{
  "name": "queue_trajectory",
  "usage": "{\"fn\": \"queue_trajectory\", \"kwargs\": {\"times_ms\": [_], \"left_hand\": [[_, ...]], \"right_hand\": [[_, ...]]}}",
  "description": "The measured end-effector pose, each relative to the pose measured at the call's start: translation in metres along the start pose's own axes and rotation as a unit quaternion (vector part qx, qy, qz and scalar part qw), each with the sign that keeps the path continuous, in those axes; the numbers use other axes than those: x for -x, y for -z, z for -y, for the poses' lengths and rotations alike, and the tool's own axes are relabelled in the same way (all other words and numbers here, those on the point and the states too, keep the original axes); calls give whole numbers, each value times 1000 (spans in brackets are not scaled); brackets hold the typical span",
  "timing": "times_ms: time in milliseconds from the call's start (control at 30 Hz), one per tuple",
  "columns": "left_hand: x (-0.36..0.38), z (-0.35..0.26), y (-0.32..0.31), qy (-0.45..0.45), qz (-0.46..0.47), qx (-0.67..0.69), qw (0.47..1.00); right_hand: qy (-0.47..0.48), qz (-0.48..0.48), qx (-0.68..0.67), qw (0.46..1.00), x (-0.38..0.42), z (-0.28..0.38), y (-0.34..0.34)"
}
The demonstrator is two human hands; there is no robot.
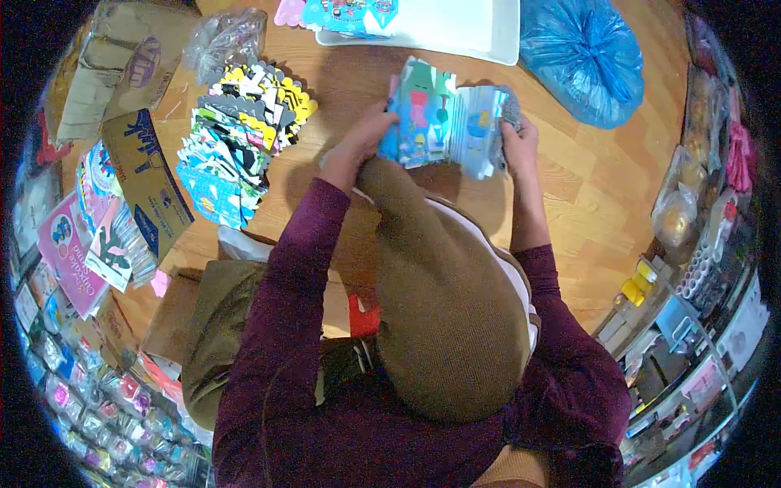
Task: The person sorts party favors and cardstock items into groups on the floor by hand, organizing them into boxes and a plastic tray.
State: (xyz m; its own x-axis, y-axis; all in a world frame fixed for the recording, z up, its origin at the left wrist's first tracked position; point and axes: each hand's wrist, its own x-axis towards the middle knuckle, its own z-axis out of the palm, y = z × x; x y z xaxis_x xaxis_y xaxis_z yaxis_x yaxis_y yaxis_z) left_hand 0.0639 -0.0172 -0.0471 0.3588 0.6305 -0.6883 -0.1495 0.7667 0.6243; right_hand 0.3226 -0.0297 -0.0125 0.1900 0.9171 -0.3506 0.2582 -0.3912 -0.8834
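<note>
My left hand (pixel 370 140) is closed on the left edge of a fanned stack of printed card pieces (pixel 427 114), blue with green and pink pictures. At the stack's right end, my right hand (pixel 521 145) grips the pale blue cards (pixel 480 126) by their edge. A grey, rough-looking piece (pixel 512 108) shows beside the right fingertips; I cannot tell what it is. The stack is held above the wooden floor (pixel 602 195), in front of my raised knee. To the left lies a spread pile of printed card pieces (pixel 236 138), yellow, black, green and blue.
A white tray (pixel 496 32) stands at the back, with printed cards (pixel 358 16) over its left corner. Beside it sits a tied blue plastic bag (pixel 582 61). Cardboard boxes (pixel 146 179) and a pink cupcake stand pack (pixel 73 252) are at left. Shelves of packaged goods (pixel 691 325) line the right.
</note>
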Motion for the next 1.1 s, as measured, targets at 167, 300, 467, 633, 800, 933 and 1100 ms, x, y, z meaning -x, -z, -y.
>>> {"fn": "queue_trajectory", "kwargs": {"times_ms": [167, 300, 467, 633, 800, 933, 1100], "left_hand": [[-34, 38, 56, 43, -82, -200, 975], [-50, 48, 41, -131, -288, -353, 881], [16, -41, -32, -166, -154, -291, 930], [18, -42, -49, -131, 77, -116, 982], [23, -26, -34, -101, -7, 76, 992], [-3, 5, -16, -99, -28, 251, 963], [-7, 14, -33, -332, -82, -112, 933]], "right_hand": [[-9, -25, -66, 997, -8, -23, 23], [-19, -23, -124, 992, -9, -30, 55], [-56, -19, -258, 964, 6, 9, 76], [-11, 52, -226, 973, 3, 39, 32], [16, -84, -200, 976, -16, 54, 5], [78, -36, 78, 993, 7, 94, -14], [366, 165, 296, 867, 30, 81, -85]]}}
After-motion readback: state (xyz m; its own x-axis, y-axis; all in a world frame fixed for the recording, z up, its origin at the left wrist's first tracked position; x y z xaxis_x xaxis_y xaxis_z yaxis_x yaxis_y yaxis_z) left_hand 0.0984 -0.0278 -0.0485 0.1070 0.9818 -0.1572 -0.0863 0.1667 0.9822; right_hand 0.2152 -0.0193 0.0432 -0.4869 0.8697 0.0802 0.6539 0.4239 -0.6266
